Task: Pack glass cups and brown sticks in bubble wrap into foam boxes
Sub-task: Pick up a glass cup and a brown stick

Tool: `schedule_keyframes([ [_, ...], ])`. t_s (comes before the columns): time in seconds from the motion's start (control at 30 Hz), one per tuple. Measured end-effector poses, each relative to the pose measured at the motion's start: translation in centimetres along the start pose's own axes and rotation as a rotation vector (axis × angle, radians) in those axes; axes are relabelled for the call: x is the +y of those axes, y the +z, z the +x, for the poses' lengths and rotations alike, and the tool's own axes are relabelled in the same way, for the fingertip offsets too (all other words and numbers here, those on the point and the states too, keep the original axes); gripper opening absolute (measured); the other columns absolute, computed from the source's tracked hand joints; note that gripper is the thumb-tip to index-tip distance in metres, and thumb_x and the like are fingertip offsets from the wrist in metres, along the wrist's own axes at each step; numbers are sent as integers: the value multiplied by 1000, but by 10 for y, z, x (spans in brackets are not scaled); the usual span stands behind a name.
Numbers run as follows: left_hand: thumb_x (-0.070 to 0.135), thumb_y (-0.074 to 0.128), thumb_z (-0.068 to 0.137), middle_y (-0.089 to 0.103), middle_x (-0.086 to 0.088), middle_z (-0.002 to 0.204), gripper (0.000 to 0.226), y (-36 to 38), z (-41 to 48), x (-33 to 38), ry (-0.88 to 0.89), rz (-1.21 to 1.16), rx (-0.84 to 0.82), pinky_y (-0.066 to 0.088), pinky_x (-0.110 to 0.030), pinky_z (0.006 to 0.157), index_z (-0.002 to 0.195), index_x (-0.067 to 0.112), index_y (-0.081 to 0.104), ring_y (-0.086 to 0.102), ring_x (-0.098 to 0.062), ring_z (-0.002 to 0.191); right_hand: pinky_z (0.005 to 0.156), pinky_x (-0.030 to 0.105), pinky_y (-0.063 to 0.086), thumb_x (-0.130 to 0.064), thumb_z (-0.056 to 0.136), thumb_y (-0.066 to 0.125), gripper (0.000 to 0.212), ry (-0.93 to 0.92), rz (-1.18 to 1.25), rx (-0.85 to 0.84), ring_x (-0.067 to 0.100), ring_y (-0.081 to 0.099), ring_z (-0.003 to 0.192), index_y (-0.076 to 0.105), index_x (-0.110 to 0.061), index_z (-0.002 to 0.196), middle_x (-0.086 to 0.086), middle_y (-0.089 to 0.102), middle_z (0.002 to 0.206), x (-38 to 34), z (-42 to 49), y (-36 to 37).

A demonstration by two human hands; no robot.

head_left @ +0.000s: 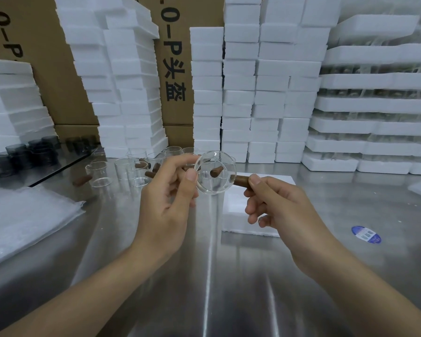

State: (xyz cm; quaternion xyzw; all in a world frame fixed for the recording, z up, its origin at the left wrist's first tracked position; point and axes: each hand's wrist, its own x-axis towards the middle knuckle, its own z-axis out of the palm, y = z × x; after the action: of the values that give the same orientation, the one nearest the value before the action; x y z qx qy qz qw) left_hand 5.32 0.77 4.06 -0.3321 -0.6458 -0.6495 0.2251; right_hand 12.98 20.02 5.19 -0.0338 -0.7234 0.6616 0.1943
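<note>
Left hand (170, 190) grips 1 glass cup (215, 172) at its rim, thumb in front, mouth tilted toward the camera. Right hand (277, 205) pinches a brown stick (241, 179) that juts from the cup's right side. A brown bit shows through the glass; can't tell if it's inside or behind.

Both are held in the air above the desk (204, 276), over an open foam box (236, 210). Bubble wrap (22, 220) lies flat at the left. More clear cups (122, 169) with sticks stand behind the hands, dark cups (22, 154) far left. Foam stacks (253, 93) and cardboard boxes (173, 57) line the back. Blue sticker (366, 234) on the desk at right.
</note>
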Motion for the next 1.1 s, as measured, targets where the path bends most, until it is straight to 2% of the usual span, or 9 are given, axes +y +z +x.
schedule_keyframes([
  [0.2,45,51,102,64,-2,80,30,0,0,1,22,16,10,53,-19,65,121,28,67,63,-8,72,61,29,43,-41,104,58,40,2,-6,-5,14,61,59,73,-4,95,2,67,69,1,0,1],
  [0.37,31,53,106,64,-4,81,20,0,0,2,26,30,10,53,-18,65,120,28,67,63,-8,72,62,29,43,-41,104,59,40,-2,-7,0,14,62,60,73,-5,96,3,67,70,0,-1,0],
  [0.63,43,52,103,64,-3,82,26,-1,0,4,21,29,-1,53,-18,64,120,31,66,64,-7,73,63,30,43,-42,104,58,40,-8,-12,-7,14,62,61,73,-6,93,3,67,70,0,-1,1],
  [0.8,30,53,105,64,-4,81,21,-1,0,2,11,29,4,54,-21,65,120,27,67,64,-8,73,62,29,44,-42,103,59,39,-14,-4,-7,15,62,60,73,-7,93,3,67,70,1,-1,1],
  [0.97,30,52,105,64,-6,83,23,-1,0,2,-6,35,-5,53,-18,65,122,26,68,64,-9,73,63,30,44,-42,103,60,38,-3,11,-9,15,62,60,74,-10,88,3,68,72,2,-1,0],
  [1.1,42,55,101,63,1,85,33,0,0,1,-9,-2,-72,53,-20,66,130,30,65,69,-18,75,64,31,43,-41,103,60,34,6,45,-17,16,62,61,75,-11,94,3,69,73,2,-1,-1],
])
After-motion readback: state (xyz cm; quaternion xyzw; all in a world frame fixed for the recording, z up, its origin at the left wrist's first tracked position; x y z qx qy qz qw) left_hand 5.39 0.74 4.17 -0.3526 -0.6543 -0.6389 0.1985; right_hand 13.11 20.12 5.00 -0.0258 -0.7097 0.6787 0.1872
